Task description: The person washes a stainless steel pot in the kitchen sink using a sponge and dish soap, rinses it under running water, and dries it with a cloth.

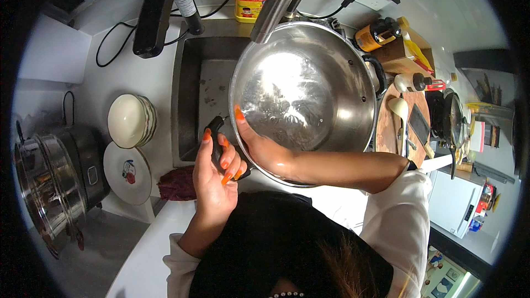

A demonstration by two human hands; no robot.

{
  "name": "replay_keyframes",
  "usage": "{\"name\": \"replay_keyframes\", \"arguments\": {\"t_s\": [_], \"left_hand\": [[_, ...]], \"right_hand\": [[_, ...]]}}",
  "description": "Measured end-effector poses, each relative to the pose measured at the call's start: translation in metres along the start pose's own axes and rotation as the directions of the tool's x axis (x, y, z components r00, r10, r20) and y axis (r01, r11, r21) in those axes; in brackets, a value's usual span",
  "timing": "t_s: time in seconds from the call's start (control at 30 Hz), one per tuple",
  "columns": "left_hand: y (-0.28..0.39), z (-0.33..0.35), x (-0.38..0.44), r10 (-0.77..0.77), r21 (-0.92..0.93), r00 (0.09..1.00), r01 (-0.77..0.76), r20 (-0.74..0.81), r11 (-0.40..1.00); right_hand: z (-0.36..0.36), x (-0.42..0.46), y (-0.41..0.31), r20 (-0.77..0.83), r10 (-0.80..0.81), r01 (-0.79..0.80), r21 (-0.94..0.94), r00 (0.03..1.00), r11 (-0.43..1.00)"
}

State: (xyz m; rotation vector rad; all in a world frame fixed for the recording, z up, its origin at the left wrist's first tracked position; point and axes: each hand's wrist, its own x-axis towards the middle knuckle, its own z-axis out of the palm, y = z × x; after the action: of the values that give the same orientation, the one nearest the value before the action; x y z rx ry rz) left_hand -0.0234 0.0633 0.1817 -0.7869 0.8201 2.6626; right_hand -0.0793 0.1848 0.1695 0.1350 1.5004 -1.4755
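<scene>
A large stainless-steel pot (343, 62) stands with its mouth facing me, over the right part of the sink. Water drops cling to its shiny inside. My left hand (221, 169) is curled around the black side handle (215, 126) at the pot's left. Across the near rim reaches my right forearm, and my right hand (267, 149) grips the near-left rim. Its thumb lies at the rim's edge; the other fingers are hidden. The steel faucet (275, 6) hangs over the far-left rim. Left of the pot, the dark sink basin (215, 78) shows.
Stacked bowls (128, 120) and a white plate (124, 178) stand left, beside a steamer pot (45, 178). A dark red cloth (177, 184) lies at the sink's front. Behind is a yellow jug (252, 0); right are a ladle (398, 109), round wooden board (385, 128) and bottles (372, 35).
</scene>
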Motion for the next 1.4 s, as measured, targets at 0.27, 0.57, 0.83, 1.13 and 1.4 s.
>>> {"name": "replay_keyframes", "arguments": {"t_s": [0.27,0.57,0.83,1.13,1.4], "left_hand": [[-0.001,0.0,0.002,-0.004,0.006,1.0,0.004,-0.007,1.0],[0.001,0.003,0.002,-0.018,0.0,0.999,0.018,-0.036,1.0],[0.0,0.0,0.002,0.0,-0.007,1.0,0.0,0.007,1.0],[0.001,-0.009,0.004,0.003,-0.017,1.0,-0.003,0.004,1.0],[0.002,-0.009,0.005,0.004,-0.025,0.999,-0.005,-0.037,1.0]], "right_hand": [[-0.015,-0.051,0.039,0.142,-0.345,0.367,-0.505,0.928,0.781],[-0.064,-0.101,0.044,0.161,0.039,0.114,-0.831,0.986,0.544],[-0.119,-0.106,0.034,-0.007,0.321,-0.06,-0.986,0.947,0.156],[-0.176,-0.08,0.029,-0.307,-0.042,-0.239,-0.64,0.951,-0.73],[-0.178,-0.07,0.028,-0.212,0.078,-0.136,-0.825,0.974,-0.549]]}}
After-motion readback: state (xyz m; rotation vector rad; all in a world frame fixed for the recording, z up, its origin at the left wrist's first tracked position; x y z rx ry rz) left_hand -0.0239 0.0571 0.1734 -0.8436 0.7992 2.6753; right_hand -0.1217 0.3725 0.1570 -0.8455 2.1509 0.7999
